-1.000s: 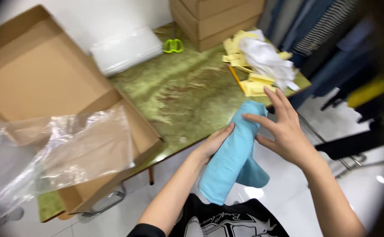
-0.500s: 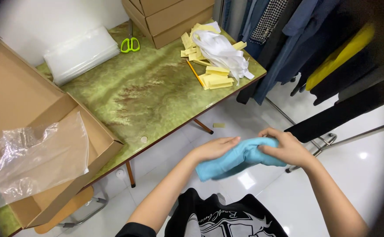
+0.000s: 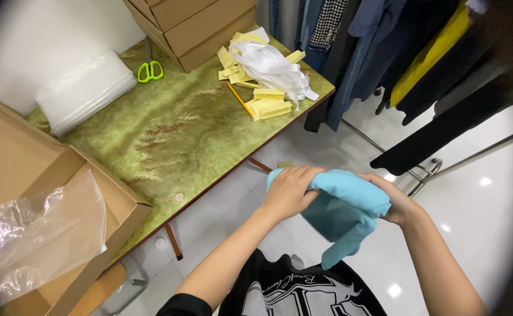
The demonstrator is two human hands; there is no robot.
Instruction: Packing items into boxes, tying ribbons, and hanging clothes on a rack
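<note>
- Both of my hands grip one light blue soft cloth garment, held in the air off the bench edge, above the white tiled floor.
- My left hand is clamped over its bunched left end, fingers curled on top.
- My right hand is closed on its right end from behind; a loose part hangs down between my arms.
- To my left, the green marbled bench carries green-handled scissors, yellow paper strips with white ribbon, and an open cardboard box lined with clear plastic.
</note>
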